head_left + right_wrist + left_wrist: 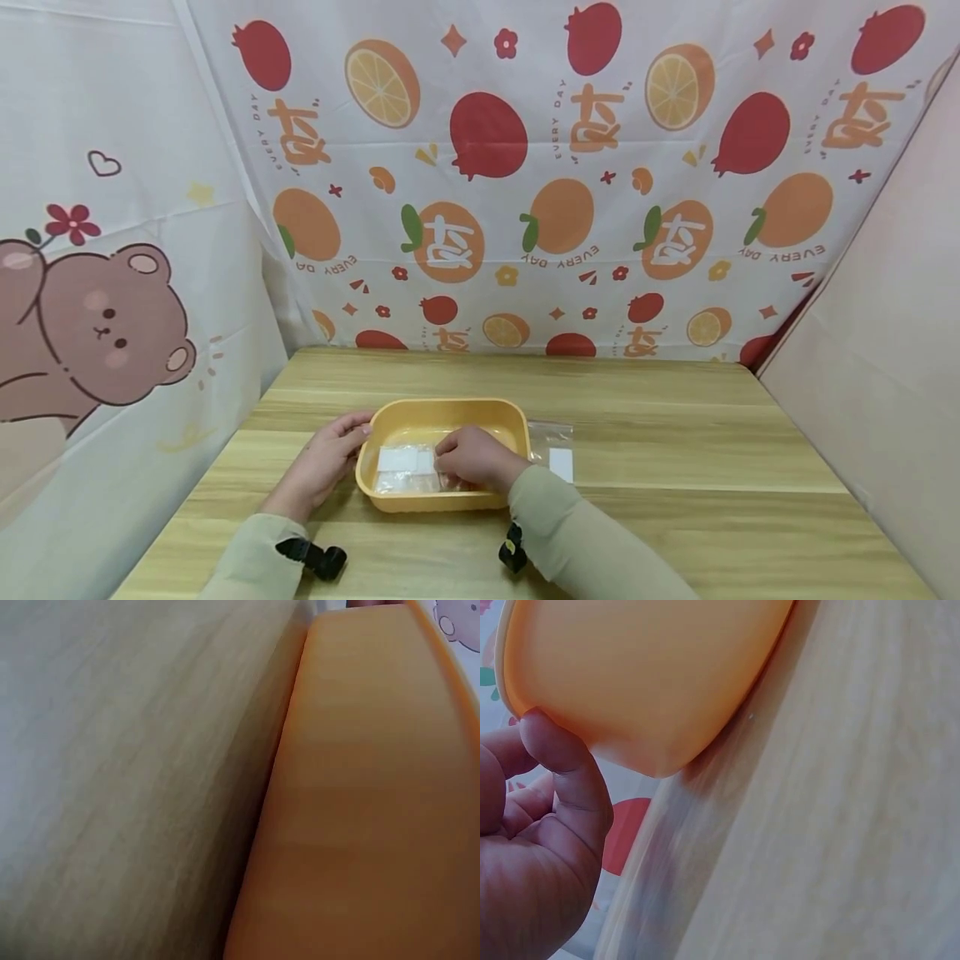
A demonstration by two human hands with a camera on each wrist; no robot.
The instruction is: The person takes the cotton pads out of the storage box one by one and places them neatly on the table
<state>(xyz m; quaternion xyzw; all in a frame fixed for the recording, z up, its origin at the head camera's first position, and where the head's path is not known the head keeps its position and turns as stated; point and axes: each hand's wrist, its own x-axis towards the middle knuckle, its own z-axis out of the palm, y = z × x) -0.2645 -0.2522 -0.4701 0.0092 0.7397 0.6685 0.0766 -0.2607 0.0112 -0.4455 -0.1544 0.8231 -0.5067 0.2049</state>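
Note:
A yellow plastic tray (450, 407) with rounded corners stands on the wooden table. My left hand (327, 462) grips its left end at the rim; in the left wrist view the thumb (566, 757) presses the outer wall just below the edge. Inside the tray, at the left, lie clear plastic bags (405, 482) with white labels. My right hand (480, 458) reaches in over the right side, its bent fingers pinching the edge of a bag; thumb and grip are partly hidden. The right wrist view shows mostly the tray's outer side (360, 787).
Another clear bag with a white label (560, 463) lies on the table against the tray's right end. The wooden tabletop (675, 467) extends to the right. Printed cloth (510, 225) hangs behind, and more cloth stands at both sides.

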